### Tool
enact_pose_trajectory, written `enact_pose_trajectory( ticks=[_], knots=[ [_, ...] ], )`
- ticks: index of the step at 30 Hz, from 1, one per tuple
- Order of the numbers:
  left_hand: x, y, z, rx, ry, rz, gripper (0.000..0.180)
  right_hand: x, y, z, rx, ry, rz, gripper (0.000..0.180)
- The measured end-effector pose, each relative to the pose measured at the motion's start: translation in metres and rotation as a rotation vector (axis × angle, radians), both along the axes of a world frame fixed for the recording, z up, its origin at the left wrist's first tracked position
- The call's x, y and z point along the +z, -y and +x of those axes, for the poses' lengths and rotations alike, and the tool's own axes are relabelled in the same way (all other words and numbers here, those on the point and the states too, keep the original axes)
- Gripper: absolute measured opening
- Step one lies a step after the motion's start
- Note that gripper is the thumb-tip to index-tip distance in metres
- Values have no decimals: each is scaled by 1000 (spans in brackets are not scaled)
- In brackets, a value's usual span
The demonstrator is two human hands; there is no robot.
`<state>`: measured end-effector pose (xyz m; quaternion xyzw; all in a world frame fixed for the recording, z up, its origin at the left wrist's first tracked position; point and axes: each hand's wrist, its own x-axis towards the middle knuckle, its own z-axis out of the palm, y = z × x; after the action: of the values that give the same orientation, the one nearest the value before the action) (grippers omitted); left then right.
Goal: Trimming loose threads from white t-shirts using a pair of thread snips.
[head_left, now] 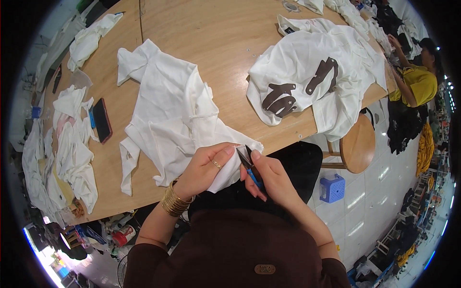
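Note:
A white garment (168,105) lies spread over the wooden table and hangs toward my lap at its near edge. My left hand (212,165) pinches the garment's edge between thumb and fingers; a ring and stacked gold bangles show on that side. In my right hand (269,175) is a pair of thread snips (251,169) with dark blades and a blue part along the handle. The snips' tips point up and meet the cloth edge right beside my left thumb. Whether a thread lies between the blades is too small to tell.
A white garment with dark brown prints (331,72) is heaped at the right. Near the left side lie a phone (102,120) and crumpled white cloth (74,149). A wooden stool (357,144) and blue plastic stool (332,188) stand on the floor; a person in yellow (418,84) works at far right.

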<state>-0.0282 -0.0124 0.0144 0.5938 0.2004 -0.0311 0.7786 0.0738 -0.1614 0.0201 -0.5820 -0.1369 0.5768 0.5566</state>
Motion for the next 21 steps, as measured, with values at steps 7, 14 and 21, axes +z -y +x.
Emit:
enact_pose_trajectory(
  ticks=[7, 14, 21],
  knots=[
    [-4, 2, -1, 35, 0, 78, 32, -2, -1, -9, -12, 469, -83, 27],
    [-4, 3, -1, 16, -12, 118, 32, -10, 2, -6, -54, 489, -4, 22],
    [-1, 6, -1, 11, 30, 300, 31, -5, 0, 2, -116, 177, -54, 23]
  ],
)
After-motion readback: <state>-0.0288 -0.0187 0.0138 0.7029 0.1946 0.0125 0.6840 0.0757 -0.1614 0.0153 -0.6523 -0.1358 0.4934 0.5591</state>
